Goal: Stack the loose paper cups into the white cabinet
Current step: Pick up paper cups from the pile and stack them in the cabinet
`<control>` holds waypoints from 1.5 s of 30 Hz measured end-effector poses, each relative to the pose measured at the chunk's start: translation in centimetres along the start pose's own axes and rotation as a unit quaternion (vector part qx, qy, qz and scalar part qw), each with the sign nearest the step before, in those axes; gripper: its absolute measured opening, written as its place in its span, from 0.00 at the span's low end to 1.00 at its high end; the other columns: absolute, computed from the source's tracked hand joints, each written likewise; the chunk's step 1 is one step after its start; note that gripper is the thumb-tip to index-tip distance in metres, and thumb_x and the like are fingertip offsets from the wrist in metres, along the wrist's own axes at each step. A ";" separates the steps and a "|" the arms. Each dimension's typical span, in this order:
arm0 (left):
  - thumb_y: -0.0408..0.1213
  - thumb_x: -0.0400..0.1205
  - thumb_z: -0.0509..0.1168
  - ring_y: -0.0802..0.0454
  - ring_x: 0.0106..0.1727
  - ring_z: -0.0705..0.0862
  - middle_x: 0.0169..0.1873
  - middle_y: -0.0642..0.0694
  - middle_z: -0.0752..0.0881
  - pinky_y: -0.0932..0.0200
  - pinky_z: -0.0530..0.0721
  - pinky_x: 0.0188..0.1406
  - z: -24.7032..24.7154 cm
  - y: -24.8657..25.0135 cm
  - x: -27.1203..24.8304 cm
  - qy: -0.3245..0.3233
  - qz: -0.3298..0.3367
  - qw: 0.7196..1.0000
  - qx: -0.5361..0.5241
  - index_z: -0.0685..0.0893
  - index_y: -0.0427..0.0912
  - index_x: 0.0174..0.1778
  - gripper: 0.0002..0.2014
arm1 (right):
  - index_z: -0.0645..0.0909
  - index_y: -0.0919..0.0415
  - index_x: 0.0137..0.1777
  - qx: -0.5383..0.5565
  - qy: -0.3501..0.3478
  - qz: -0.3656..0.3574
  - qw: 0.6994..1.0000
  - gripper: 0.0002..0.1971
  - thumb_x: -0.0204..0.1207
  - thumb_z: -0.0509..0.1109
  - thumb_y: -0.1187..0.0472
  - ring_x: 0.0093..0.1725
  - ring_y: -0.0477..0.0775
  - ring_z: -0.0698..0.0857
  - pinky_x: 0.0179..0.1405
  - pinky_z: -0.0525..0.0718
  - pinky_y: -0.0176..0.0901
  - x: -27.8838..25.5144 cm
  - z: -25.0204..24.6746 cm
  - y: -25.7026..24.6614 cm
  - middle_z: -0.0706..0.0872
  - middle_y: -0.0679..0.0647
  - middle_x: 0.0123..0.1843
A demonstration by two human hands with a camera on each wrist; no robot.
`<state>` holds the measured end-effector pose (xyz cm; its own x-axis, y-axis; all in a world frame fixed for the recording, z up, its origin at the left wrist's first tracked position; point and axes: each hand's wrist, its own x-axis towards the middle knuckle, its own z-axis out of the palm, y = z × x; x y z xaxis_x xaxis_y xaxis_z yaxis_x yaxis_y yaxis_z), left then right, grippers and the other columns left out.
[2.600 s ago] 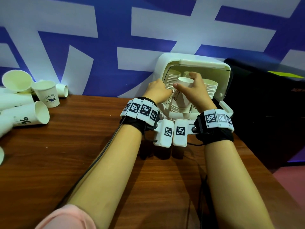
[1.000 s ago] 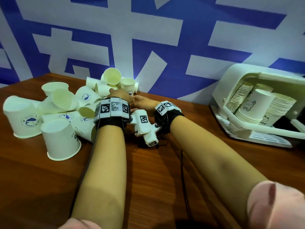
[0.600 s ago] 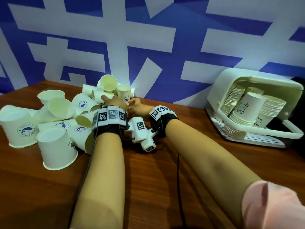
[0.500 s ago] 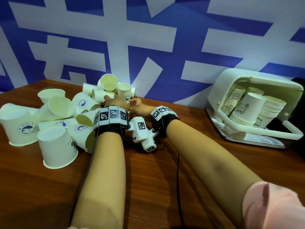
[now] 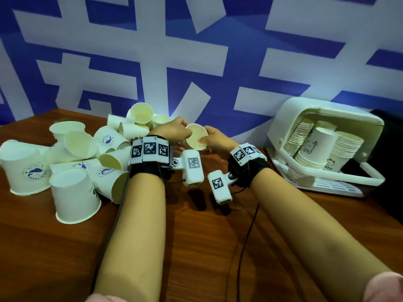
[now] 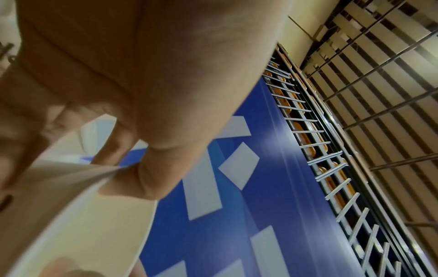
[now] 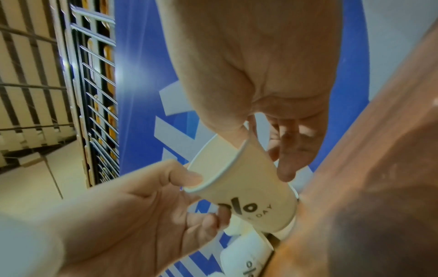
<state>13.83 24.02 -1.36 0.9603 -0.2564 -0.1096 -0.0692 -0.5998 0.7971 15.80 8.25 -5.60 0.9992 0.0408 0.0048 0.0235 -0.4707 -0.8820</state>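
Both hands hold one loose paper cup (image 5: 196, 136) above the table, its mouth tilted toward me. My left hand (image 5: 184, 136) pinches the rim from the left, thumb on the edge. My right hand (image 5: 206, 139) grips the right side, thumb inside the rim. In the right wrist view the cup (image 7: 241, 183) carries dark print, with the right hand (image 7: 258, 150) above it and the left hand (image 7: 203, 195) below. The left wrist view shows the left thumb (image 6: 142, 180) on the cup's rim (image 6: 71, 206). The white cabinet (image 5: 305, 110) stands open at the right, with stacks of cups (image 5: 349, 147) inside.
A pile of several loose paper cups (image 5: 82, 149) covers the left of the wooden table (image 5: 196, 236), some upright, some on their sides. A blue and white wall (image 5: 196, 62) runs right behind the table. A dark object (image 5: 390, 149) sits beyond the cabinet.
The hands were reaching into the back of the cup pile. They now hold one cup between them, lifted clear and a little to the right.
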 end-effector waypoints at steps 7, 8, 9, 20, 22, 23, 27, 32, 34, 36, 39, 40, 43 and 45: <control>0.32 0.82 0.61 0.37 0.51 0.87 0.63 0.47 0.80 0.40 0.86 0.58 3.8 5.0 -2.1 -0.075 0.188 0.978 -0.042 0.73 0.51 0.65 0.16 | 0.75 0.58 0.62 0.006 0.099 -0.056 0.993 0.10 0.82 0.67 0.61 0.46 0.53 0.85 0.37 0.81 0.42 -8.3 -8.5 0.1 0.84 0.55 0.52; 0.31 0.82 0.61 0.38 0.48 0.87 0.63 0.48 0.79 0.42 0.87 0.56 4.8 5.9 -2.4 -0.079 0.208 0.974 -0.051 0.73 0.51 0.65 0.17 | 0.75 0.58 0.62 0.007 0.111 -0.063 0.992 0.10 0.82 0.68 0.60 0.46 0.52 0.85 0.36 0.81 0.39 -9.5 -9.7 0.3 0.84 0.55 0.52; 0.30 0.82 0.60 0.39 0.45 0.86 0.64 0.49 0.79 0.44 0.86 0.55 5.9 6.7 -2.6 -0.082 0.227 0.968 -0.062 0.73 0.50 0.65 0.17 | 0.76 0.58 0.62 0.009 0.126 -0.068 0.990 0.11 0.82 0.68 0.59 0.45 0.50 0.85 0.35 0.82 0.37 -10.8 -11.0 0.5 0.84 0.55 0.52; 0.29 0.84 0.58 0.52 0.45 0.84 0.59 0.45 0.78 0.57 0.89 0.44 19.0 18.5 -3.3 -0.152 0.315 0.914 -0.207 0.71 0.43 0.71 0.19 | 0.80 0.57 0.60 0.090 0.295 -0.090 0.947 0.08 0.85 0.63 0.59 0.44 0.50 0.85 0.34 0.87 0.40 -19.7 -24.1 3.6 0.85 0.54 0.48; 0.28 0.85 0.58 0.51 0.45 0.84 0.57 0.44 0.77 0.62 0.87 0.38 21.2 19.9 -3.2 -0.175 0.300 0.906 -0.240 0.71 0.42 0.71 0.18 | 0.80 0.56 0.60 0.089 0.301 -0.083 0.946 0.08 0.85 0.62 0.58 0.42 0.49 0.85 0.31 0.84 0.37 -20.6 -26.1 4.4 0.86 0.54 0.47; 0.28 0.85 0.57 0.48 0.47 0.85 0.58 0.43 0.77 0.61 0.88 0.39 22.4 20.7 -3.1 -0.193 0.286 0.903 -0.256 0.70 0.41 0.71 0.18 | 0.80 0.57 0.60 0.088 0.302 -0.072 0.946 0.09 0.86 0.61 0.58 0.39 0.48 0.85 0.28 0.82 0.35 -20.9 -27.0 4.9 0.85 0.54 0.46; 0.30 0.86 0.56 0.40 0.52 0.85 0.61 0.40 0.75 0.57 0.89 0.40 26.8 22.7 -1.9 -0.218 0.227 0.907 -0.280 0.67 0.38 0.73 0.19 | 0.80 0.58 0.62 0.083 0.308 0.005 0.948 0.13 0.87 0.59 0.53 0.38 0.48 0.82 0.30 0.80 0.36 -20.6 -30.0 7.7 0.85 0.54 0.46; 0.31 0.86 0.55 0.38 0.59 0.83 0.61 0.38 0.77 0.58 0.89 0.42 30.9 23.3 0.6 -0.191 0.180 0.929 -0.263 0.70 0.38 0.71 0.17 | 0.80 0.59 0.45 0.132 0.315 0.070 0.937 0.16 0.87 0.58 0.51 0.28 0.51 0.70 0.31 0.64 0.40 -17.8 -31.1 12.1 0.74 0.55 0.31; 0.31 0.86 0.54 0.36 0.60 0.85 0.59 0.36 0.79 0.46 0.88 0.54 32.2 23.1 1.4 -0.188 0.159 0.938 -0.244 0.72 0.36 0.70 0.15 | 0.81 0.60 0.45 0.156 0.309 0.088 0.934 0.18 0.86 0.57 0.48 0.27 0.52 0.70 0.31 0.63 0.41 -17.0 -31.1 13.5 0.74 0.55 0.28; 0.32 0.85 0.55 0.36 0.56 0.87 0.60 0.32 0.82 0.41 0.86 0.58 33.0 22.7 1.9 -0.185 0.141 0.945 -0.229 0.72 0.33 0.69 0.16 | 0.84 0.62 0.52 0.175 0.301 0.092 0.933 0.21 0.86 0.57 0.47 0.35 0.57 0.77 0.34 0.70 0.43 -16.3 -30.7 14.3 0.82 0.59 0.36; 0.33 0.83 0.56 0.37 0.45 0.88 0.56 0.31 0.84 0.38 0.86 0.56 33.9 22.3 2.5 -0.185 0.111 0.947 -0.238 0.73 0.31 0.65 0.15 | 0.83 0.59 0.51 0.168 0.300 0.113 0.932 0.21 0.86 0.56 0.45 0.36 0.55 0.82 0.33 0.76 0.42 -15.8 -30.4 14.8 0.85 0.57 0.39; 0.33 0.84 0.56 0.37 0.40 0.87 0.53 0.31 0.84 0.37 0.87 0.54 34.0 22.2 2.5 -0.188 0.101 0.946 -0.244 0.71 0.32 0.61 0.12 | 0.83 0.58 0.51 0.163 0.300 0.118 0.932 0.21 0.86 0.55 0.44 0.34 0.53 0.82 0.33 0.76 0.42 -15.6 -30.4 14.9 0.84 0.55 0.37; 0.32 0.84 0.56 0.42 0.32 0.82 0.48 0.30 0.82 0.39 0.86 0.49 33.9 22.2 2.6 -0.204 0.082 0.942 -0.252 0.71 0.32 0.59 0.10 | 0.81 0.59 0.50 0.147 0.302 0.105 0.936 0.20 0.88 0.53 0.47 0.28 0.49 0.80 0.27 0.75 0.38 -15.2 -30.4 15.1 0.82 0.53 0.34; 0.31 0.84 0.56 0.44 0.32 0.82 0.47 0.31 0.82 0.45 0.86 0.43 34.1 22.2 2.9 -0.202 0.074 0.942 -0.256 0.71 0.28 0.65 0.15 | 0.79 0.59 0.50 0.139 0.303 0.098 0.938 0.19 0.88 0.52 0.47 0.29 0.49 0.78 0.28 0.73 0.40 -15.0 -30.3 15.1 0.80 0.53 0.35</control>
<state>5.91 -15.87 -4.26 0.7620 -0.6381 -0.1102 0.0451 -0.1174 0.9921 2.19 -26.19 -4.64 0.8215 -0.5698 0.0222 -0.0882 -0.1654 -0.9823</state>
